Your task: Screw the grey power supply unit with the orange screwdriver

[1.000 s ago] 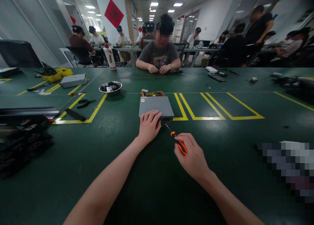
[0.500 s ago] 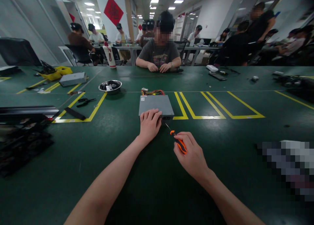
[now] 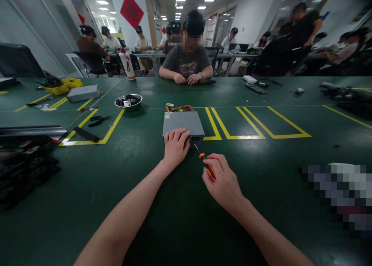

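Observation:
A grey computer power supply (image 3: 183,120) lies flat on the green table, its bundle of coloured cables (image 3: 180,108) at the far side. My left hand (image 3: 176,146) grips its near edge, with fingers over the top and the thumb down by the front face. In my right hand (image 3: 222,177) is an orange and black screwdriver (image 3: 209,172), its shaft slanting up and left. The screwdriver tip is at the lower front face, close to my left thumb and below the power socket. Whether it touches a screw I cannot tell.
To the left are a metal bowl (image 3: 128,102) of small parts, black pliers (image 3: 99,120), another grey metal box (image 3: 83,92) and a stack of dark parts (image 3: 26,169). A person (image 3: 187,60) sits opposite, both hands on the table. Yellow tape (image 3: 244,137) marks the tabletop.
My right hand has brought the screwdriver slightly left and forward, so its tip is now at the power supply's front. My left hand stays on the power supply. The view has shifted slightly.

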`<state>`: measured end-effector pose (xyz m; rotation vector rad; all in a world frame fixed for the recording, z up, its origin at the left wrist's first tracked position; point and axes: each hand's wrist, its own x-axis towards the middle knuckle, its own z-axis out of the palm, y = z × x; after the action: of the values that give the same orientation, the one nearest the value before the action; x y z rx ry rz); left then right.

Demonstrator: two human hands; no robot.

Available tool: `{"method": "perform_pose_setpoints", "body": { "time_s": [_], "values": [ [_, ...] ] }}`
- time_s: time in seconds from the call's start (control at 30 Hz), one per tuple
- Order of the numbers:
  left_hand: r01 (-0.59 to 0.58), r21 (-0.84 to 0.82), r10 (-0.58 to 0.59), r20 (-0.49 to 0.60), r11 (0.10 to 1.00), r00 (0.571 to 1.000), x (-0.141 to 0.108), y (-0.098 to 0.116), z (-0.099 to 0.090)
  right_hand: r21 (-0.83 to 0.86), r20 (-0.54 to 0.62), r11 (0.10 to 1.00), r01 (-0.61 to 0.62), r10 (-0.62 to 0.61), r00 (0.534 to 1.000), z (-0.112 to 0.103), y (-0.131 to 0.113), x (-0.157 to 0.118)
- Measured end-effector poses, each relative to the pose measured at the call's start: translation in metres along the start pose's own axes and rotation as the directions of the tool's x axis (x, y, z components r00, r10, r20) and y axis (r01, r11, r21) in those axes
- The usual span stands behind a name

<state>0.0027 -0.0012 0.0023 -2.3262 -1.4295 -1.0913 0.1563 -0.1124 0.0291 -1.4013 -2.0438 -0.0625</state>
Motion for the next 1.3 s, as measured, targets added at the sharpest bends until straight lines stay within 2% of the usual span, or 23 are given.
{"method": "perform_pose_setpoints", "body": {
  "time_s": [0.13,0.2,0.3,0.5,0.6,0.63,0.67,0.7,0.73,0.77,0.8,0.87,1.03,1.1,1.23,1.3],
  "values": [
    [-0.013,-0.005,0.013,0.021,1.000,1.000,-0.001,0.000,0.000,-0.211,0.181,0.961,0.177,-0.140,0.974,0.006,-0.011,0.003],
    [-0.021,-0.011,0.021,0.030,1.000,0.999,-0.001,0.000,-0.001,-0.271,0.240,0.938,0.215,-0.151,0.959,0.010,-0.017,0.003],
    [-0.030,-0.017,0.031,0.035,0.999,0.999,-0.001,-0.001,-0.002,-0.282,0.237,0.951,0.129,-0.061,0.970,0.012,-0.021,0.000],
    [-0.040,-0.009,0.041,0.030,0.999,0.999,-0.002,-0.002,-0.001,-0.153,0.158,0.988,0.017,0.007,0.987,0.000,-0.017,-0.005],
    [-0.038,-0.008,0.039,0.020,0.999,0.999,-0.002,-0.002,0.000,0.063,0.140,0.976,-0.209,0.199,0.970,-0.003,-0.011,-0.003],
    [-0.037,-0.008,0.038,0.022,0.999,0.999,-0.002,-0.002,0.000,0.187,0.176,0.928,-0.322,0.291,0.940,-0.003,-0.009,-0.002],
    [-0.037,-0.008,0.037,0.025,0.999,0.999,-0.002,-0.001,0.000,0.327,0.241,0.827,-0.456,0.394,0.887,-0.001,-0.006,0.000],
    [-0.037,-0.008,0.037,0.028,0.999,0.999,-0.002,-0.001,-0.001,0.462,0.335,0.677,-0.573,0.465,0.820,0.001,-0.005,0.002],
    [-0.038,-0.008,0.038,0.033,0.999,0.999,-0.002,-0.001,-0.001,0.580,0.458,0.435,-0.688,0.525,0.718,0.004,-0.004,0.004],
    [-0.040,-0.007,0.040,0.033,0.999,0.999,-0.002,-0.001,-0.002,0.631,0.583,0.132,-0.765,0.570,0.580,0.007,-0.004,0.006],
    [-0.040,-0.006,0.040,0.033,0.999,0.999,-0.002,-0.001,-0.002,0.625,0.625,0.033,-0.780,0.578,0.525,0.010,-0.005,0.008],
    [-0.039,-0.007,0.039,0.033,0.999,0.999,-0.002,-0.001,-0.002,0.620,0.677,-0.092,-0.779,0.565,0.472,0.014,-0.009,0.010],
    [-0.034,-0.013,0.035,0.049,0.999,0.998,-0.002,-0.001,-0.002,0.616,0.738,-0.265,-0.742,0.524,0.425,0.015,-0.020,0.011],
    [-0.035,-0.013,0.035,0.046,0.999,0.998,-0.002,-0.001,-0.002,0.570,0.792,-0.331,-0.752,0.464,0.396,0.016,-0.021,0.011],
    [-0.033,-0.006,0.033,0.039,0.999,0.999,-0.002,-0.001,-0.003,0.432,0.898,-0.509,-0.744,0.321,0.302,0.020,-0.021,0.013],
    [-0.032,-0.003,0.032,0.043,0.999,0.999,-0.002,-0.001,-0.004,0.432,0.899,-0.557,-0.709,0.324,0.294,0.021,-0.022,0.013]
  ]
}}
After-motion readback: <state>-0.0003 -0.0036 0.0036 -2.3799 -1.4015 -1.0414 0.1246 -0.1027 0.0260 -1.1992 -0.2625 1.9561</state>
